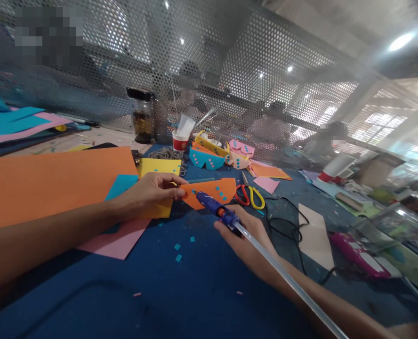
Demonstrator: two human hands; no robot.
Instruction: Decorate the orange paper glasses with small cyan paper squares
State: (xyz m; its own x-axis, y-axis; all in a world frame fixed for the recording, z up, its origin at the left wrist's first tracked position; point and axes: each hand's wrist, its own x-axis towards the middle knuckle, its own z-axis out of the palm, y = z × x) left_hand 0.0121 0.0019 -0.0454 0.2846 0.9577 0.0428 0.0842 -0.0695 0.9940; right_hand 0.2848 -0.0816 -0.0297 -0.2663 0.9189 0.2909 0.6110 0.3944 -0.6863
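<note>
My left hand pinches the left end of an orange paper cutout above the blue table. Small blue squares sit on the cutout's right part. My right hand is wrapped round a dark blue glue gun with a long clear glue stick out of its back. The gun's tip points at the cutout's left part, by a small blue spot; whether they touch I cannot tell. Loose blue squares lie on the table below. Yellow paper and pink paper lie under my left forearm.
Red-and-yellow scissors lie right of the cutout, near a black cable. Behind are decorated paper cutouts, a paper cup and a jar. Large orange paper covers the left. People show behind the perforated metal screen.
</note>
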